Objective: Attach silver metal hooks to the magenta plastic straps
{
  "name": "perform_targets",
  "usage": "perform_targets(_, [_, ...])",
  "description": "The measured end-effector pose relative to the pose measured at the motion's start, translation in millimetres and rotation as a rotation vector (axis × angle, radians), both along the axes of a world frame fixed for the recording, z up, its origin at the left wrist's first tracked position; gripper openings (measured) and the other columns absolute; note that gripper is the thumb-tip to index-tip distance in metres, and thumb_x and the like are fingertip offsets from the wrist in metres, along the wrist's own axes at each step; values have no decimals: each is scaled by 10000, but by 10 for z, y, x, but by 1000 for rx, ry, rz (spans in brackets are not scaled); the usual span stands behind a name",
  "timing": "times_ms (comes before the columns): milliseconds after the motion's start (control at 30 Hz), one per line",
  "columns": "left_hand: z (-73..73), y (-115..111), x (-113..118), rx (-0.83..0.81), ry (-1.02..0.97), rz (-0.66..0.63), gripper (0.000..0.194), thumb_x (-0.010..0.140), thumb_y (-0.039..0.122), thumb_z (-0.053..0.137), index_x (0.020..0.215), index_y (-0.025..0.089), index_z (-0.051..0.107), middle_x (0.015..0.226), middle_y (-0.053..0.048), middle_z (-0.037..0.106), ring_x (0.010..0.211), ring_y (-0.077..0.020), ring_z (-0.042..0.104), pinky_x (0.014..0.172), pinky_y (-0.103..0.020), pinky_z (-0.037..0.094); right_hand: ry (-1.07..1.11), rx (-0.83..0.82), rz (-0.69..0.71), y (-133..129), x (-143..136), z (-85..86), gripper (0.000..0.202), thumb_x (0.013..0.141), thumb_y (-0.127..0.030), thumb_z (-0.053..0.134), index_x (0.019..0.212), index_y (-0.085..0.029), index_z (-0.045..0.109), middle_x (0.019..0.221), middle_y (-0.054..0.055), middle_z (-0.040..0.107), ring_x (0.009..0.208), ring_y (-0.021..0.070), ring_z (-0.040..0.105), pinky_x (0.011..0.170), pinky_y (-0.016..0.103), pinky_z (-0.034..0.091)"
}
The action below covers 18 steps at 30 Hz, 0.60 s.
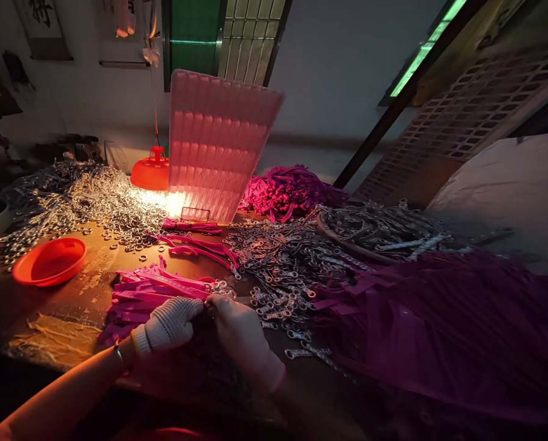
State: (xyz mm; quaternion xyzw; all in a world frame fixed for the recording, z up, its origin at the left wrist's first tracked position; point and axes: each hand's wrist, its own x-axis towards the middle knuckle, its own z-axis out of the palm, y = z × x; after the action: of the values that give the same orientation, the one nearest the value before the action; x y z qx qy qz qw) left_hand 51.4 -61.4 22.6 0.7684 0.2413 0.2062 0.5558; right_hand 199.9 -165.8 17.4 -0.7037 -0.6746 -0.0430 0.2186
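Observation:
My left hand (170,324), in a white dotted glove, is closed, its thumb and fingertips pressed together. Close against it, my right hand (241,334) pinches with thumb and forefinger at the same spot. What lies between the fingertips is too small and dark to make out. Just beyond both hands rests a bundle of pink straps (152,289), with shiny metal rings (223,288) at its right end. To the right of my right hand are metal chain pieces with ring ends (278,300). A few more pink straps (202,248) lie farther back.
A red lamp (150,173) hangs low beside a ribbed translucent panel (218,147). Loose metal rings (131,208) spread at the back left, near a red bowl (48,263). Pink straps heap at the back (292,190); a large purple strap pile (430,331) covers the right.

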Motion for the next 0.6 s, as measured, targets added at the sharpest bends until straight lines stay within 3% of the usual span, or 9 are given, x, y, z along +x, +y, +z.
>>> perform_targets(67, [-29, 19, 12, 41, 21, -83, 205, 696, 77, 543, 743, 174, 718, 761, -41, 704, 710, -202, 556, 678, -300, 417, 41, -11, -43, -11, -22, 75, 254, 955, -147, 490, 1164, -188, 628, 1015, 76, 732, 858, 203, 674, 736, 287, 431])
perform_targets(133, [-37, 36, 20, 50, 29, -65, 161, 786, 165, 542, 707, 157, 682, 703, -30, 668, 671, -182, 535, 631, -279, 404, 46, -66, -35, -21, -26, 189, 326, 922, -176, 543, 1245, -182, 587, 1086, 96, 722, 908, 222, 678, 751, 295, 439])
perform_targets(200, [-29, 33, 16, 99, 51, -22, 205, 835, 248, 555, 682, 147, 647, 656, -17, 626, 638, -157, 497, 598, -257, 372, 44, -155, -9, -21, -7, 291, 437, 886, -231, 597, 1315, -177, 534, 1071, 94, 732, 922, 235, 687, 733, 292, 438])
perform_targets(267, [-13, 12, 0, 165, 76, 0, 211, 847, 267, 551, 707, 141, 646, 669, -14, 623, 644, -149, 488, 594, -247, 357, 23, -242, -16, -11, 20, 340, 397, 888, -284, 590, 1269, -177, 556, 966, 77, 752, 872, 238, 704, 679, 285, 420])
perform_targets(400, [3, -38, -33, 251, 130, -35, 205, 845, 229, 513, 712, 130, 634, 694, -19, 635, 664, -151, 508, 601, -242, 357, -103, -309, -19, 3, 31, 269, 201, 937, -295, 494, 1013, -160, 623, 803, 86, 744, 729, 240, 709, 563, 293, 340])
perform_targets(533, [11, -64, 1, 297, 159, -108, 186, 812, 161, 505, 717, 122, 660, 720, -30, 669, 683, -160, 548, 624, -246, 388, -261, -305, 102, -27, 2, 171, 161, 903, -221, 513, 981, -129, 619, 758, 116, 730, 684, 249, 701, 525, 300, 288])
perform_targets(600, [81, -53, 2, 275, 142, -135, 192, 802, 149, 511, 726, 124, 686, 721, -36, 684, 676, -165, 566, 624, -248, 411, -297, -276, 139, -43, 17, 152, 148, 908, -217, 521, 967, -126, 621, 740, 118, 725, 668, 240, 692, 526, 296, 284])
